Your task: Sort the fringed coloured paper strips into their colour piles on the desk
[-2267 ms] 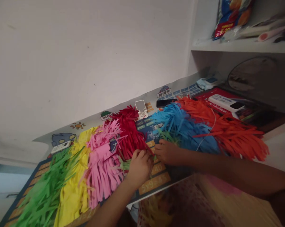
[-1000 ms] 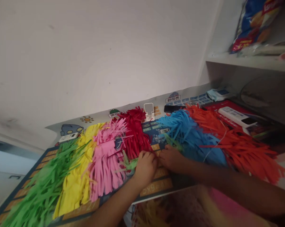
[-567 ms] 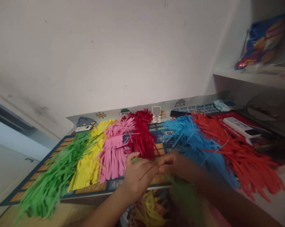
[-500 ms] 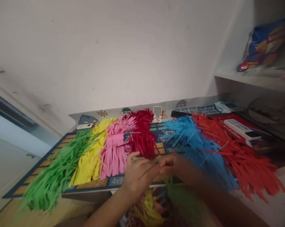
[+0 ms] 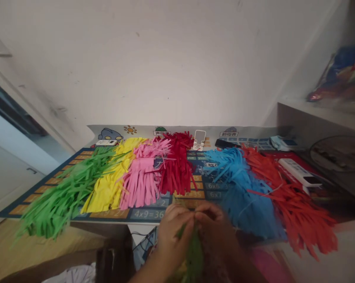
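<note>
My left hand [image 5: 175,228] and my right hand [image 5: 214,224] meet at the table's front edge, fingertips pinched together. Between them hangs a green fringed strip [image 5: 195,253], blurred, with some yellow below it. Fringed paper bundles lie on the printed mat [image 5: 89,159]: green [image 5: 59,200], yellow [image 5: 108,188] and pink [image 5: 142,181] on the left, dark red [image 5: 177,169] in the middle, blue [image 5: 248,196] and orange-red [image 5: 292,204] on the right.
Behind the bundles stand a small white phone stand [image 5: 199,139] and a black object [image 5: 226,144]. A long white device [image 5: 299,172] lies at the right. A colourful bag [image 5: 345,74] rests on the shelf. White cloth [image 5: 74,274] shows at the lower left.
The view has shifted. Both hands are lower and closer together, and the green strip now hangs between them instead of trailing below my right hand.
</note>
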Motion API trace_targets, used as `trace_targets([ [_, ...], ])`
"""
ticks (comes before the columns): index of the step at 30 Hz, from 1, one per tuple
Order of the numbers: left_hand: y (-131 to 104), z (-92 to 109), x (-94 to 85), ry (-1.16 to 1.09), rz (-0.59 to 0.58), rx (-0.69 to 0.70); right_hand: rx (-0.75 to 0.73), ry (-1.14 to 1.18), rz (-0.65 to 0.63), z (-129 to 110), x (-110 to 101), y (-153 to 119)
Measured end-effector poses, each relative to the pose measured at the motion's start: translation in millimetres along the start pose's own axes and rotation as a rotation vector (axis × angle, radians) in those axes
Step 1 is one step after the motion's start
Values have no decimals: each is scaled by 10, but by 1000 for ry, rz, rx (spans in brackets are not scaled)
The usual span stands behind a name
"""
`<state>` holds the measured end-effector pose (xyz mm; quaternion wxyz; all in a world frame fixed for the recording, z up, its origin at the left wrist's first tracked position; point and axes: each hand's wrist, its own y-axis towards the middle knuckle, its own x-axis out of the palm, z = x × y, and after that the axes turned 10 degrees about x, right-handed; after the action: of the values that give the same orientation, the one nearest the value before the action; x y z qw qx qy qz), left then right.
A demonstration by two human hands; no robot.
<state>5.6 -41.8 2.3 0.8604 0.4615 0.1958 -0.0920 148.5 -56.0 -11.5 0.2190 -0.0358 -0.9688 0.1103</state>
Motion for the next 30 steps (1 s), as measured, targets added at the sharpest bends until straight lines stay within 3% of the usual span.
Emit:
trace_targets([
  [4,-40,-87,76,-61,7,-28,-212,-141,96,71,-15,12],
  [7,-29,-162,97,-227,11,-339,-331,-419,151,-26,-154,163],
  [9,6,-216,93,-419,33,-604,-338,-781,207,-202,-349,403],
  [11,39,-275,101,-635,89,-773,-292,-1286,304,-409,-595,722],
  [15,29,-406,206,-840,132,-924,-195,-1558,219,-658,-974,1282],
  [19,-20,-518,317,-831,83,-932,-137,-1689,166,-692,-991,1447],
  [23,21,-562,283,-722,20,-896,-146,-1686,114,-671,-765,1186],
  [27,109,-548,193,-415,-43,-665,-278,-1295,-29,-475,-498,711],
  [30,146,-535,170,-259,-53,-476,-329,-987,-19,-282,-382,479],
])
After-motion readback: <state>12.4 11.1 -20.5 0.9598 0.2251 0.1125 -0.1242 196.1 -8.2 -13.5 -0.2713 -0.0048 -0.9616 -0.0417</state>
